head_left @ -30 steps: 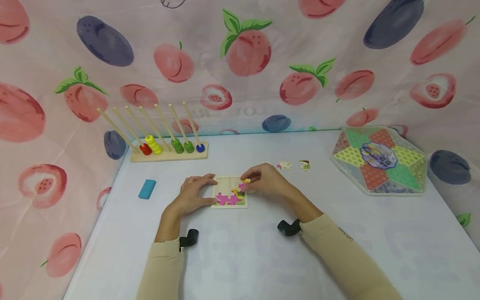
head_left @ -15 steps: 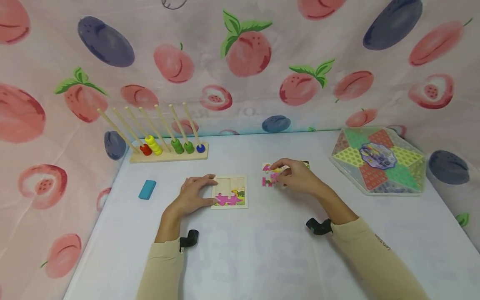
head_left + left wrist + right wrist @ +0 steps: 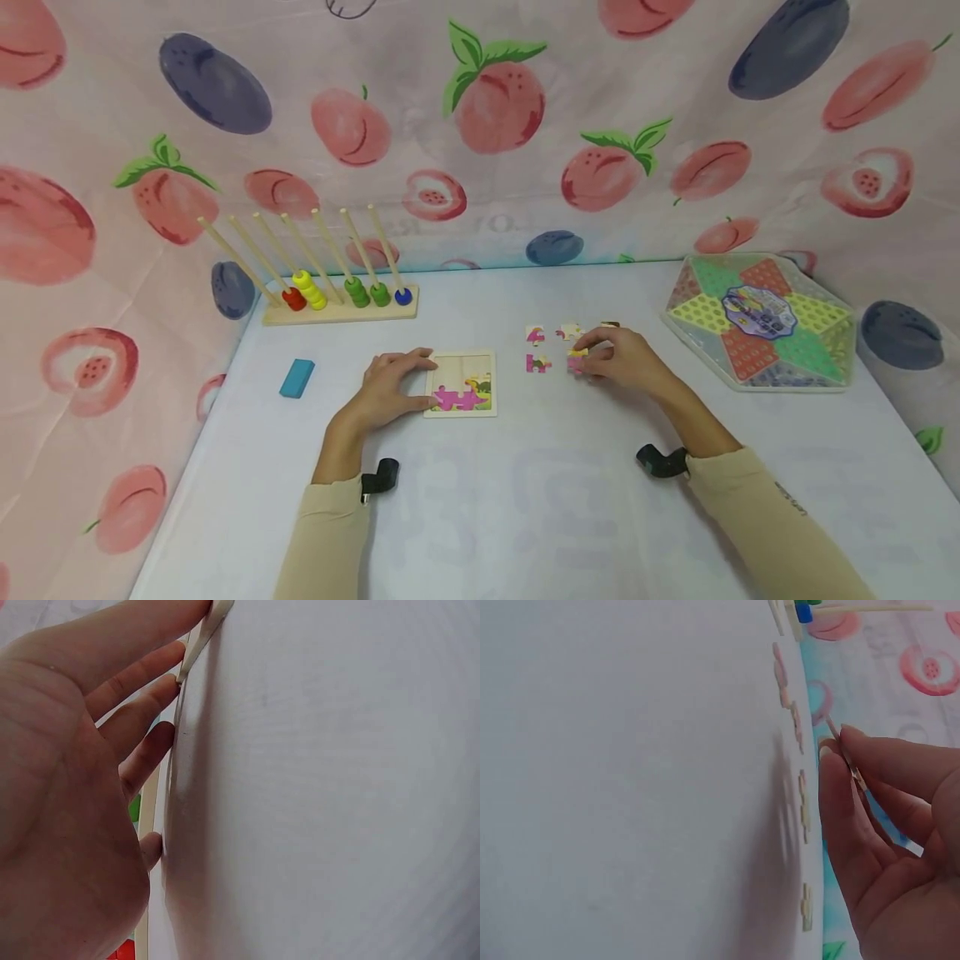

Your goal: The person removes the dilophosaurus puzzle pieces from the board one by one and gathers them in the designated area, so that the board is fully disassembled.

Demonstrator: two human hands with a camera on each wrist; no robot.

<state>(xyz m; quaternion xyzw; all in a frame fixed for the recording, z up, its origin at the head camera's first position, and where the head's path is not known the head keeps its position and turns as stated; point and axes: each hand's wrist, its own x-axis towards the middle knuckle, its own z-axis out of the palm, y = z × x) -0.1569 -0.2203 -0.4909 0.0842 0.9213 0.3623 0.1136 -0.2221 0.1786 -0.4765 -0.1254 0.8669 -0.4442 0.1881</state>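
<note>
A small wooden puzzle tray (image 3: 461, 367) lies on the table with pink, green and yellow pieces (image 3: 459, 400) fitted along its lower part. My left hand (image 3: 386, 383) rests at the tray's left side, thumb near the lower corner and fingers near the upper one, fairly straight in the left wrist view. To the right, my right hand (image 3: 626, 362) pinches a pink and yellow puzzle piece (image 3: 576, 361) between thumb and fingers; the right wrist view shows this piece edge-on, above the table. Loose pieces lie close by: two pink ones (image 3: 537, 364) and a pale one (image 3: 570, 332). Another (image 3: 611, 323) is mostly hidden behind my right hand.
A wooden peg abacus (image 3: 341, 310) with coloured beads stands at the back left. In front of it is a blue block (image 3: 297, 378). A six-sided board-game box (image 3: 761, 325) lies at the right. A fruit-print cloth (image 3: 480, 200) hangs behind the table.
My right hand has moved right, away from the tray, carrying the pink and yellow puzzle piece to the loose pieces. My left hand stays at the tray.
</note>
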